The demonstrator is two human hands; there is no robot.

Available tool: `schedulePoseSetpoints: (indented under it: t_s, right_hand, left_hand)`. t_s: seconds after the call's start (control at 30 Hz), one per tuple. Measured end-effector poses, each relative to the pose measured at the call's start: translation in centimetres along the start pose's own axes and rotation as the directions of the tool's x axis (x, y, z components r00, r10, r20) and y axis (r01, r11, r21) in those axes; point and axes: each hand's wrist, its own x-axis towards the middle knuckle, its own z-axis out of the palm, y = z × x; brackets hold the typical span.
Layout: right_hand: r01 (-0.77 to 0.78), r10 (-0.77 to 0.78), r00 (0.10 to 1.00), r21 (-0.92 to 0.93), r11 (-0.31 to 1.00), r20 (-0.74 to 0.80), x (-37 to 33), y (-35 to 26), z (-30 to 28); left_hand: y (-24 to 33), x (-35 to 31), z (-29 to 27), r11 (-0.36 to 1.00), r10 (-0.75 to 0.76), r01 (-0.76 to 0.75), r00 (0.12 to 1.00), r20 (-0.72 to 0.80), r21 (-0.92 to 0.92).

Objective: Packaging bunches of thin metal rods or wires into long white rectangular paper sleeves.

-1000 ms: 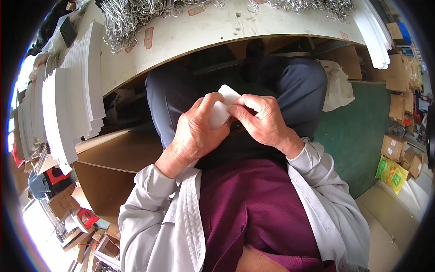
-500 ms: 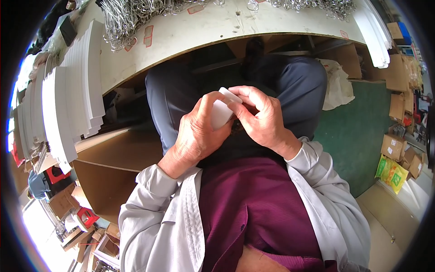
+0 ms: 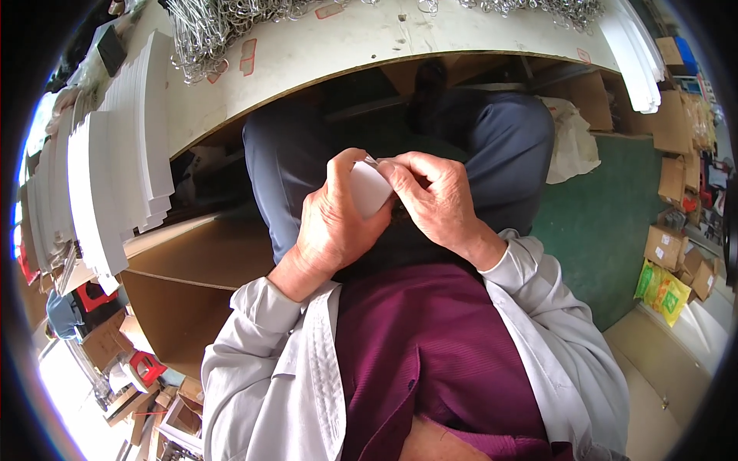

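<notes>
Over my lap, my left hand [image 3: 332, 219] is wrapped round a small white box [image 3: 370, 188] with rounded corners, one pale face showing between thumb and fingers. Close against its upper right corner, my right hand [image 3: 438, 201] is closed in a pinch, thumb and forefinger pressed together. Something small and shiny [image 3: 370, 160] shows at the box's top edge near those fingertips, too small to name. Whatever the right fingers hold is hidden behind them.
Ahead stands a pale worktable [image 3: 323, 58] bearing bunches of metal hooks and rings [image 3: 207, 34]. White strips [image 3: 96, 192] are stacked at left, with more white strips [image 3: 634, 61] at right. A cardboard box [image 3: 181, 284] stands left of my legs; several cartons [image 3: 666, 250] line the far right.
The white end piece that stood out at the box's top is no longer visible. My right fingers have drawn in and curled tighter at the corner; the left hand has shifted slightly left.
</notes>
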Motion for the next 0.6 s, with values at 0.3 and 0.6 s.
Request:
schedulePoseSetpoints:
  t_s: [0.3,0.6]
  right_hand:
    - [-0.097,0.098,0.995,0.167,0.981,0.005,-0.3,0.4,1.1]
    - [-0.296,0.282,0.955,0.281,0.913,0.089,0.1,0.1,0.3]
  left_hand:
    - [0.6,-0.1,-0.2,0.998,-0.059,0.059,0.998,-0.011,0.015]
    - [0.0,-0.3,-0.5,0.989,-0.051,0.043,0.998,0.047,0.144]
